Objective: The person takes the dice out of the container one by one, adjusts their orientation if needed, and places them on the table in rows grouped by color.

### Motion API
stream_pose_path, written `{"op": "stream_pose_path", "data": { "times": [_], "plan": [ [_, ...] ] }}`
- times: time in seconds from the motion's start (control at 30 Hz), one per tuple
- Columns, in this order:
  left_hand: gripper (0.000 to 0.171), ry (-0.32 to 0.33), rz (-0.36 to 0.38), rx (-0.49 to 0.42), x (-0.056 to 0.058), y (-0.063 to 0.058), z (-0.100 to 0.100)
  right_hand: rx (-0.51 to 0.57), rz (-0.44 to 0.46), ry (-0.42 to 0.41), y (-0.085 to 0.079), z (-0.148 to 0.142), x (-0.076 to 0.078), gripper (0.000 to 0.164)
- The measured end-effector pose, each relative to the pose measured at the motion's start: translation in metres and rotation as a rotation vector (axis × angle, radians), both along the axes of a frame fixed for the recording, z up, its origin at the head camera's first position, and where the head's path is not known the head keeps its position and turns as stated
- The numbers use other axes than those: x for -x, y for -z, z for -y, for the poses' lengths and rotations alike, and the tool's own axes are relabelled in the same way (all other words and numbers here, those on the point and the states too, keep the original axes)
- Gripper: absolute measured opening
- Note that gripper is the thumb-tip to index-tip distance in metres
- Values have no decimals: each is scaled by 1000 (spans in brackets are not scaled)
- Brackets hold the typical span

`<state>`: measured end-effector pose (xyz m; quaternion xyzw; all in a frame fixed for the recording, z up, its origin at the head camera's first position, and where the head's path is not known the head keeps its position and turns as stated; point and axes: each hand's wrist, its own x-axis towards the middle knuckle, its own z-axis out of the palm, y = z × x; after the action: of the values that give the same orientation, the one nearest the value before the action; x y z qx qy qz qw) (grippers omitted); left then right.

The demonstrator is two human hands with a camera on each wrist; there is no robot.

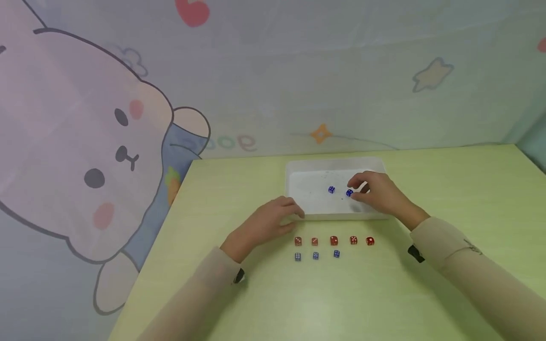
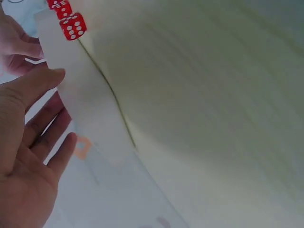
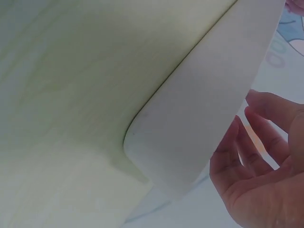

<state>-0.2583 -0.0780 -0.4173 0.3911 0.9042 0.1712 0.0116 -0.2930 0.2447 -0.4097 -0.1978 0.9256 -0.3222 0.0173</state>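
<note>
A white tray (image 1: 337, 217) lies on the table with two blue dice inside. One blue die (image 1: 331, 189) sits on the tray floor. The other blue die (image 1: 349, 192) is at the thumb and index fingertips of my right hand (image 1: 377, 192), which pinches it; the tray wall hides that die in the right wrist view. My left hand (image 1: 273, 220) holds the tray's near left corner, thumb outside the wall (image 2: 78, 85) and fingers partly behind it. In front of the tray stand a row of several red dice (image 1: 334, 240) and a row of three blue dice (image 1: 315, 255).
The light green table (image 1: 448, 199) runs back to a pale curtain (image 1: 362, 85) printed with a cartoon bear (image 1: 85, 118). Both sleeves (image 1: 452, 246) are beige, with a dark piece under each cuff.
</note>
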Motion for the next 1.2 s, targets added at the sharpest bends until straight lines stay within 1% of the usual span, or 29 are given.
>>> {"op": "stream_pose_path", "data": {
  "times": [0.13,0.27,0.33,0.47,0.6,0.73,0.9,1.03,1.2],
  "plan": [
    [28,26,-41,-4,2,3,2,-33,27,-4,3,9,11,27],
    [37,5,-47,20,2,4,6,-66,15,-20,5,26,21,28],
    [39,-2,-56,18,3,5,8,-89,0,-23,6,35,24,29],
    [36,16,-87,-1,5,6,8,-140,-23,0,11,50,29,28],
    [32,34,-119,-8,4,7,7,-174,-30,34,15,59,33,26],
    [27,20,-131,2,1,6,5,-195,-26,49,15,64,34,22],
    [21,1,-110,-1,0,6,1,-231,-21,46,13,68,32,11],
    [19,-2,-100,-18,1,4,0,-222,-15,37,12,68,28,2],
    [19,-7,-86,-24,2,4,1,-172,-14,6,10,66,25,9]
  ]
}}
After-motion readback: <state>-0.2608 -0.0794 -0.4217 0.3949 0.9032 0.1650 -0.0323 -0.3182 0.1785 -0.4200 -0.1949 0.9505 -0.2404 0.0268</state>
